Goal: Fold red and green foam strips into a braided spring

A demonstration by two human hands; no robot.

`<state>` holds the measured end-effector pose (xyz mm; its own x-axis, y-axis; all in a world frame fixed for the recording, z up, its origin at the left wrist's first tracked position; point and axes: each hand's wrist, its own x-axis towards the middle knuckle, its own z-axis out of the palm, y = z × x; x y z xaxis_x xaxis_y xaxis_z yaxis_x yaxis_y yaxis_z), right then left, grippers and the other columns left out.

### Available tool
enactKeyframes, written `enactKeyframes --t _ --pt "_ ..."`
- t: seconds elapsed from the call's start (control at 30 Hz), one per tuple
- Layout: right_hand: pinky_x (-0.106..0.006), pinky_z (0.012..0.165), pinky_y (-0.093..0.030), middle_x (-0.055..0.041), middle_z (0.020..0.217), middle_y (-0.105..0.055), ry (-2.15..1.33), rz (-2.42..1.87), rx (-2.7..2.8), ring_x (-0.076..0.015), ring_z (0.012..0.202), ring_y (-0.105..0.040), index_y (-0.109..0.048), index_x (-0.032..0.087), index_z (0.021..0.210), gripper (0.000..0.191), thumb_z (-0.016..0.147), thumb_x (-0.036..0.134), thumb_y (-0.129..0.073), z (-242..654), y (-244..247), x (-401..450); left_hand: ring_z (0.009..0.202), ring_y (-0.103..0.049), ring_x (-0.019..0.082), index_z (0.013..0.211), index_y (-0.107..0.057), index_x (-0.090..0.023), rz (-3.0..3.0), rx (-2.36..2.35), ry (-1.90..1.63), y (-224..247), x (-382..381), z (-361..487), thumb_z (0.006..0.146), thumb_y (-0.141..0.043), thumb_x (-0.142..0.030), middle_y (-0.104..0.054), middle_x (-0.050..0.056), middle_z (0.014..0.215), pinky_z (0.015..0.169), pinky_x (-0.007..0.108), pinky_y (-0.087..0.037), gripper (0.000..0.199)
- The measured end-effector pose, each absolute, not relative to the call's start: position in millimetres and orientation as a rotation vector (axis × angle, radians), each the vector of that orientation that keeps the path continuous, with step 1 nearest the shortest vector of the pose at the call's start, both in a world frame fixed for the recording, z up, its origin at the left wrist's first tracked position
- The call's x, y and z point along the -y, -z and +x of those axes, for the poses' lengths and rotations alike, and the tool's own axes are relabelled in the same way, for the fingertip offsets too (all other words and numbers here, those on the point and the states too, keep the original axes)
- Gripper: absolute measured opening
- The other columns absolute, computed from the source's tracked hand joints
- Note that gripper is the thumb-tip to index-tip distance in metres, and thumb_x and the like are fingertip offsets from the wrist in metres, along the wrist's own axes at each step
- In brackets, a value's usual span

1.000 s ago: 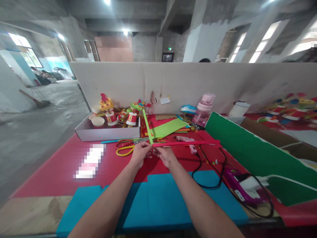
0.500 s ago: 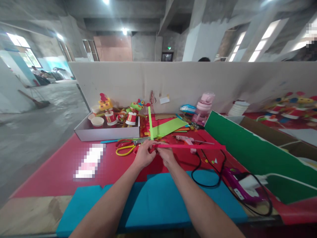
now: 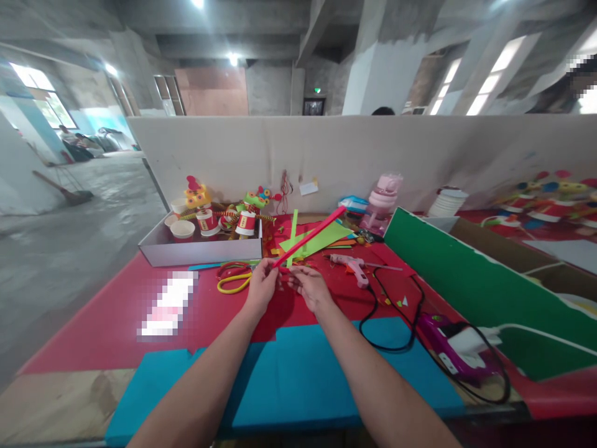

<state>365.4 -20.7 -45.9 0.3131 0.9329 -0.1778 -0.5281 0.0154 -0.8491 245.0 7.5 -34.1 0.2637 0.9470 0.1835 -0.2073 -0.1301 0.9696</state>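
Note:
My left hand (image 3: 262, 285) pinches the near end of a red paper strip (image 3: 313, 236), which slants up and away to the right. My right hand (image 3: 308, 287) has its thumb and fingers closed at the same folded end, close beside the left. From between the fingertips a light green paper strip (image 3: 293, 233) points away from me. The folds where the two strips meet are partly hidden by the fingers. Left of my left hand lie scissors with yellow and red handles (image 3: 234, 285). A pink glue gun (image 3: 353, 266) rests to the right, beyond my right hand.
A white box (image 3: 200, 252) with paper cups and animal-headed cup figures stands back left. Light green paper sheets (image 3: 326, 236) lie ahead. At right are a green-sided box (image 3: 448, 280), a purple power strip (image 3: 454, 351) and black cable. Blue sheets (image 3: 289, 386) cover the table's near edge.
The red strip has swung from pointing right to slanting up and away. The green strip has tilted slightly rightward. My hands have moved a little apart, the left one uncovering less of the scissors' blades.

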Motion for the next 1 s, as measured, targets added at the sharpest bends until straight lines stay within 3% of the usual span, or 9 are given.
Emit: enactKeyframes --t 0.43,0.67,1.0 --pt "-0.02 0.053 -0.052 0.0004 0.057 -0.064 -1.262 -1.032 0.596 -0.0083 0.05 -0.058 -0.065 0.015 0.067 0.021 0.059 0.026 -0.081 366.5 41.7 23.1 0.042 -0.048 0.009 0.091 -0.059 -0.013 0.947 -0.747 -1.152 36.5 -12.2 244.3 0.07 -0.068 -0.042 -0.058 -0.001 0.056 0.042 0.022 -0.042 0.037" --pt "-0.021 0.059 -0.053 0.0009 0.057 -0.065 -1.204 -0.992 0.605 -0.0097 0.053 -0.061 -0.065 0.016 0.067 0.026 0.055 0.032 -0.083 362.6 41.1 22.6 0.042 -0.047 0.007 0.07 -0.053 -0.014 1.036 -0.747 -1.1 32.6 -8.3 244.5 0.065 -0.073 -0.048 -0.057 -0.001 0.056 0.04 0.02 -0.04 0.04" --pt "-0.021 0.059 -0.05 0.0031 0.059 -0.063 -1.278 -0.931 0.603 -0.0076 0.054 -0.057 -0.065 0.017 0.068 0.028 0.052 0.032 -0.083 363.7 40.5 24.1 0.036 -0.044 0.008 0.066 -0.052 -0.015 1.185 -0.824 -1.052 35.5 -8.8 243.7 0.064 -0.074 -0.041 -0.051 -0.004 0.046 0.037 0.02 -0.035 0.034"
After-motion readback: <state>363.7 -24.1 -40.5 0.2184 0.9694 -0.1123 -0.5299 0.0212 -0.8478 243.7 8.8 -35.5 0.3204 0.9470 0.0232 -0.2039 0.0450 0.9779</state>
